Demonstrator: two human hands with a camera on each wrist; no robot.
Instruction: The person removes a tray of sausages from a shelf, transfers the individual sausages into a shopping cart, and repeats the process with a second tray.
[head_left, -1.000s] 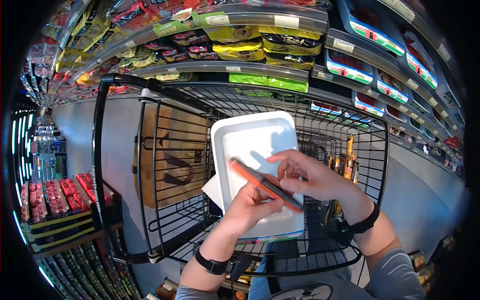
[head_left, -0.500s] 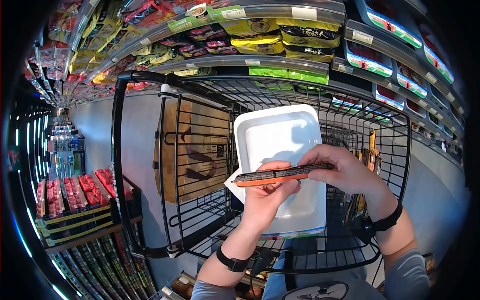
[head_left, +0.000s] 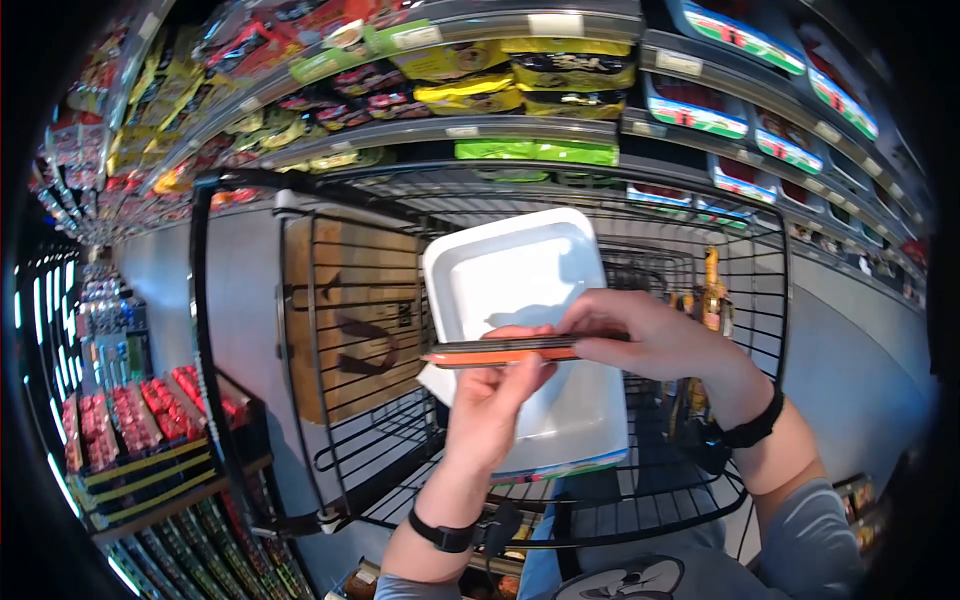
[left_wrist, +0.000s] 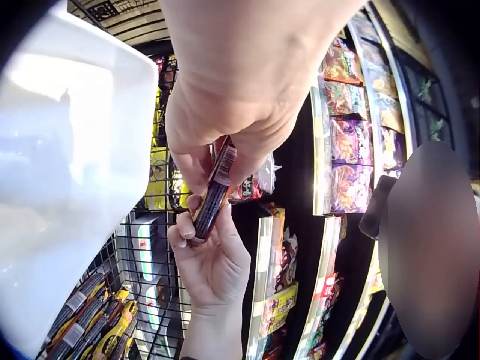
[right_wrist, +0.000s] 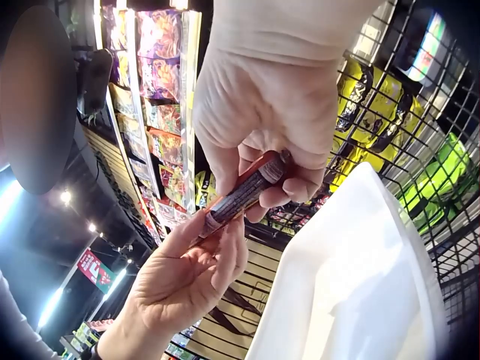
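Note:
Both hands hold a slim orange and dark packet [head_left: 490,351] level above a white tray [head_left: 520,290] in the head view. The left hand [head_left: 493,395] grips its left part with the thumb in front, and the right hand [head_left: 650,335] pinches its right end. Printed lines and a barcode show on the packet [left_wrist: 214,187] in the left wrist view. In the right wrist view the packet [right_wrist: 247,191] slants between the fingers of both hands.
Around the tray is a black wire cart [head_left: 200,300] with a brown paper bag [head_left: 350,300] at its left. Similar packets [left_wrist: 82,319] lie in the cart. Shelves of bagged food [head_left: 570,75] run behind; red goods [head_left: 135,420] stand at the left.
A second ago the packet slanted in the left hand with the right hand apart from it. Now it lies level and the right hand pinches its right end.

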